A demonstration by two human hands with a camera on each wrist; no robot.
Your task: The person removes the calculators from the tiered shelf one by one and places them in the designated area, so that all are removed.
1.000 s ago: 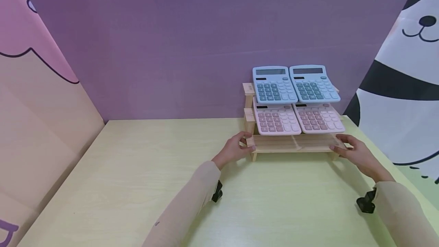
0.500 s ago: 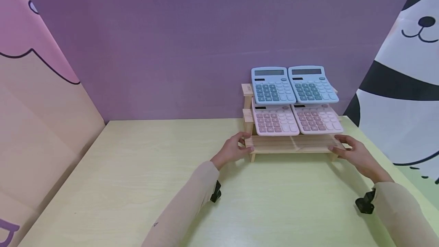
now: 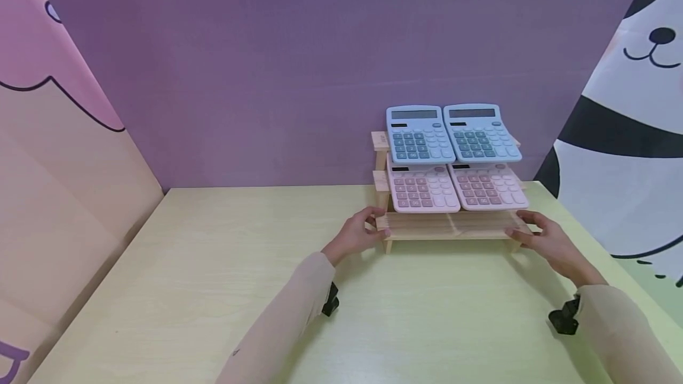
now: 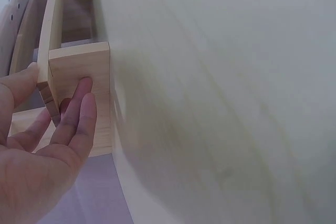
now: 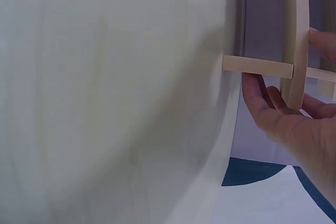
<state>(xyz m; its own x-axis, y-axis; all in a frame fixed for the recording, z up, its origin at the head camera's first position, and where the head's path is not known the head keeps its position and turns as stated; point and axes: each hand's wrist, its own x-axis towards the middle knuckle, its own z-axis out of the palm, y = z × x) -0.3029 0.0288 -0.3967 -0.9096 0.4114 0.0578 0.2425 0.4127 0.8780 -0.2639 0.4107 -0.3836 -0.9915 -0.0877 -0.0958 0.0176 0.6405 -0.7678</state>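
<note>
A tiered wooden display rack stands at the right of the table. Two light blue calculators lean side by side on its top tier. Below them, two pink calculators rest on the middle tier, while the lowest tier is bare wood. My left hand grips the left end of that lowest tier, thumb over the board and fingers against the side support. At the opposite end my right hand holds the board likewise, its fingers below the board by the right support.
The pale wood table stretches to the left and front of the rack. A purple backdrop stands behind it. A panda-print panel borders the right edge, a pink-and-beige panel the left.
The rack, with all its calculators, has shifted slightly to the left and a touch nearer. Both hands have moved along with it, keeping their grip on its ends.
</note>
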